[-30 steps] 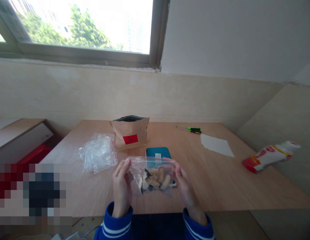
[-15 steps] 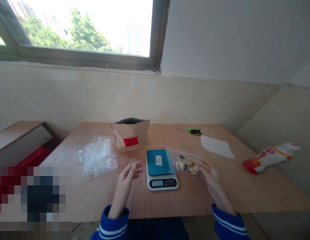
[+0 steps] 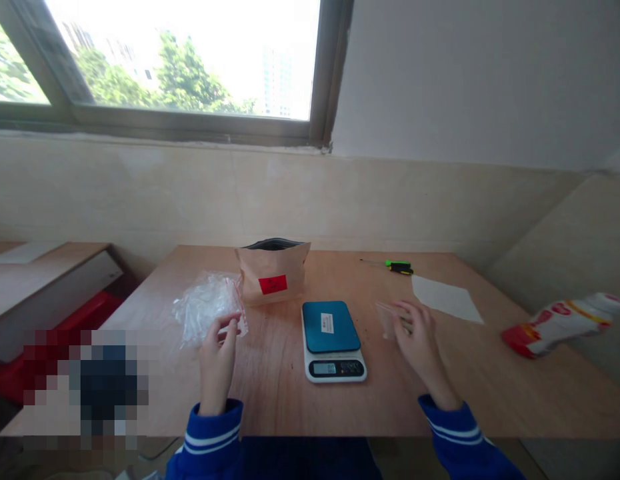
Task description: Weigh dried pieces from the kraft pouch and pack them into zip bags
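Note:
My left hand (image 3: 220,360) is at the near right side of a pile of clear plastic zip bags (image 3: 203,307). Its thumb and fingertips come together on the red-lined edge of one bag. To the right of the scale, my right hand (image 3: 414,333) is closed on a clear zip bag (image 3: 386,320) with pale, dark-edged dried slices that look like mushrooms. The hand hides most of the contents. Between the hands sits a white kitchen scale (image 3: 335,377) with a bare blue platform; its display is lit.
Behind the scale stands an open brown paper pouch (image 3: 253,273) with a red label. Screwdrivers (image 3: 400,267) and a white paper sheet (image 3: 445,298) lie at the back right. A red and white bottle (image 3: 560,325) is on the far right. A wall and window border the table.
My right hand has carried the bag of slices rightward, off the scale's side. The left hand has moved left to the pile of bags. The view has shifted slightly.

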The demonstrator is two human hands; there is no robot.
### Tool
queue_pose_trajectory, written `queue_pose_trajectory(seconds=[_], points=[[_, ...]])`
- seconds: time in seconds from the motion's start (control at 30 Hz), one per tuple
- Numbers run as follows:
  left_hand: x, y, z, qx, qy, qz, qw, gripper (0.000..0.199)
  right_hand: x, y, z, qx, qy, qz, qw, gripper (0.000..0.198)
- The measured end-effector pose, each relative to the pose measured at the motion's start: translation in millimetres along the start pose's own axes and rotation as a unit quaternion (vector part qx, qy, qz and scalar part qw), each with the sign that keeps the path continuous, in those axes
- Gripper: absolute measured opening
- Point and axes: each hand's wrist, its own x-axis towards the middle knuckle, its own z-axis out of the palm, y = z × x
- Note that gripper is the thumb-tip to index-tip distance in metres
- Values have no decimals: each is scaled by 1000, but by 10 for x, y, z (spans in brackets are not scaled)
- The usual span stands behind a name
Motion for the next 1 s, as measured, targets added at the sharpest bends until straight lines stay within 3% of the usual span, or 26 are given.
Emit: queue_pose_trajectory(seconds=[0.07,0.13,0.27,0.4,0.5,0.6,0.8,1.0], points=[[57,55,60,22,20,36,999,34,32,-387,92,97,-105,-60,988,27],[137,201,166,45,35,112,992,31,142,-809,179,171,-206,-123,955,27],[388,573,443,88,-30,290,953,48,576,-1532,420,247,-212,-225,918,30],[591,713,570,133,-88,355,921,53,1017,-1927,718,264,-233,-271,896,32],[554,664,512,130,-83,350,924,28,1148,-2048,795,213,-331,-273,878,36],[381,576,407,102,-76,356,926,11,1107,-2059,713,149,-402,-284,858,35],[21,386,295,79,-137,379,912,14,954,-1968,504,17,-423,-372,826,37],[-131,333,323,69,-91,378,919,16,743,-2069,462,-66,-447,-352,819,35]])
